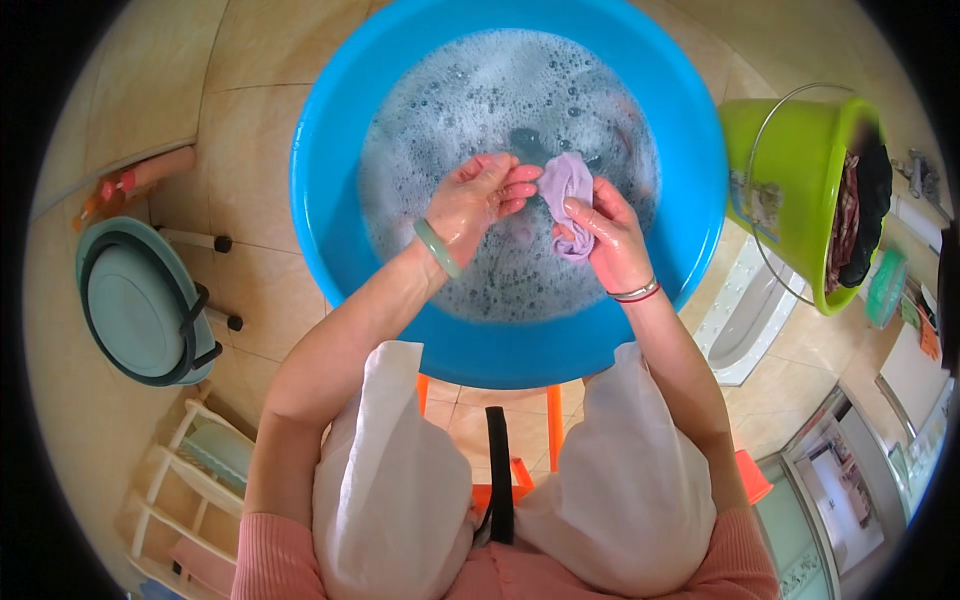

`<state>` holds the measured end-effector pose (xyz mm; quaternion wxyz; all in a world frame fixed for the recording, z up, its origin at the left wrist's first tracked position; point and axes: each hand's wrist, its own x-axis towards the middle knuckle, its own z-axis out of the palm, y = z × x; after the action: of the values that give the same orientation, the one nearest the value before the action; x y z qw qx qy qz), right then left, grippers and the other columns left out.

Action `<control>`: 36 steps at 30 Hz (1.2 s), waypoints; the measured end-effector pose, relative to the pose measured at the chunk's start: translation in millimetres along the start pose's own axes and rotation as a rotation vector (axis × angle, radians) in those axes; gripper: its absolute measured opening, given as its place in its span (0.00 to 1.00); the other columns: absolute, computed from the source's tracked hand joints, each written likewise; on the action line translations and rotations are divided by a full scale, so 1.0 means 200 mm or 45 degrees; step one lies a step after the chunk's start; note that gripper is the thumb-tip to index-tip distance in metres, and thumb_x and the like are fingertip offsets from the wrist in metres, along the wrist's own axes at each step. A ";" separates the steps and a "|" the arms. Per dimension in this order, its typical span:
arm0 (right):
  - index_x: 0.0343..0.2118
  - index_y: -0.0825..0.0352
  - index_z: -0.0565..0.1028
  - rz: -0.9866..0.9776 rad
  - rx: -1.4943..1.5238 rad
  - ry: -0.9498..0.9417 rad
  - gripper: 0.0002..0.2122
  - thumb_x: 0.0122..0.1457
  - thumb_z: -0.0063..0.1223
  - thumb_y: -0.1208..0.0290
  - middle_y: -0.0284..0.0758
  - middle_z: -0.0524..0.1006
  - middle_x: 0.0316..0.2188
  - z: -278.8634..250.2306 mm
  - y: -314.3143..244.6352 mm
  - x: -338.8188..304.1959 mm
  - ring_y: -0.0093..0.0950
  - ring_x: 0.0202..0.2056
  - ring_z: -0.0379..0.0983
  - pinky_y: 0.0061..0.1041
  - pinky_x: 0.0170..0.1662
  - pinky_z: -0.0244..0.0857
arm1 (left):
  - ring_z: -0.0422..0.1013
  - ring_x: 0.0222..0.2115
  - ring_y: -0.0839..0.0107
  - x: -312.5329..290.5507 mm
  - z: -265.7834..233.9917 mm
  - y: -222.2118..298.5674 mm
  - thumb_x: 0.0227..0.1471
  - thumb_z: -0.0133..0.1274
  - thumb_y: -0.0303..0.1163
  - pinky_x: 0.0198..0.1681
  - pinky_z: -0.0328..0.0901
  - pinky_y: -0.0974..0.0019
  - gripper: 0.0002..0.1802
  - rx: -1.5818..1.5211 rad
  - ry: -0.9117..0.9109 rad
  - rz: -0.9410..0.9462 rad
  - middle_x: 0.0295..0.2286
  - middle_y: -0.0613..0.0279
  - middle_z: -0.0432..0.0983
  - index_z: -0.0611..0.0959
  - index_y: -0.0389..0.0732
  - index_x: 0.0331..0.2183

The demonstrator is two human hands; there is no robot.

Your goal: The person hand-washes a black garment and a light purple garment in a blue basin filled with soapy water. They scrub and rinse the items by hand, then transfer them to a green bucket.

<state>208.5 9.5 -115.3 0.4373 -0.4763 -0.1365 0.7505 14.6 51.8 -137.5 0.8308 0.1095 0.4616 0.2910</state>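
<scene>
- In the head view, the lilac cloth [568, 200] is over the blue basin [326, 215], above the suds [455, 105] and slightly right of the basin's middle; it is bunched and looks wet.
- The right hand [612, 238] has its fingers closed on the cloth's near right side, the thumb pressed across the front and the other fingers mostly hidden behind it. The bunched grip probably keeps the soft fabric from slipping.
- The left hand [475, 205] has its fingers half-bent and loosely parted, the thumb close to the index finger, with nothing visible held. Its fingertips point at the cloth's left edge; whether they touch it, I cannot tell.
- Both hands are over the foam, likely so that drips fall back into the basin.
- The basin is just beyond the white-clad knees [610, 470], which seems to suit reaching in from a seat. Orange legs [555, 425] show between the knees, perhaps a stool's.
- To the right, beside the basin, a lime-green bucket [785, 165] holds dark fabric [872, 205] and a brownish piece [842, 225], perhaps kept within reach of the right arm.
- A white ridged floor fixture [728, 300] lies nearer, below the bucket.
- To the left, a pale green basin [135, 310] sits in a dark-rimmed holder, apart from both hands.
</scene>
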 end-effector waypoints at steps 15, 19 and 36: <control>0.38 0.68 0.75 -0.430 -0.950 0.096 0.11 0.53 0.61 0.73 0.31 0.76 0.31 -0.06 0.04 0.14 0.19 0.33 0.73 0.19 0.36 0.67 | 0.66 0.29 0.78 0.06 -0.02 -0.04 0.58 0.50 0.43 0.32 0.62 0.73 0.16 0.005 -0.066 -0.119 0.30 0.71 0.74 0.80 0.42 0.40; 0.32 0.70 0.75 -0.220 -0.685 0.051 0.06 0.54 0.58 0.74 0.28 0.74 0.27 -0.07 0.07 0.18 0.19 0.31 0.71 0.18 0.37 0.66 | 0.65 0.28 0.78 0.05 0.01 -0.04 0.58 0.50 0.44 0.32 0.62 0.72 0.16 0.019 -0.045 -0.201 0.30 0.69 0.74 0.79 0.41 0.39; 0.36 0.68 0.71 -0.202 -0.796 0.342 0.16 0.54 0.59 0.59 0.29 0.71 0.27 -0.05 0.06 0.35 0.17 0.29 0.66 0.19 0.33 0.63 | 0.64 0.24 0.77 0.13 -0.08 -0.05 0.54 0.56 0.42 0.30 0.62 0.72 0.13 -0.149 0.149 -0.218 0.27 0.68 0.70 0.75 0.44 0.30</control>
<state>199.4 55.0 -169.8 0.3413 -0.6697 -0.3376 0.5667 16.4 58.3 -168.9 0.8291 0.0039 0.4994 0.2514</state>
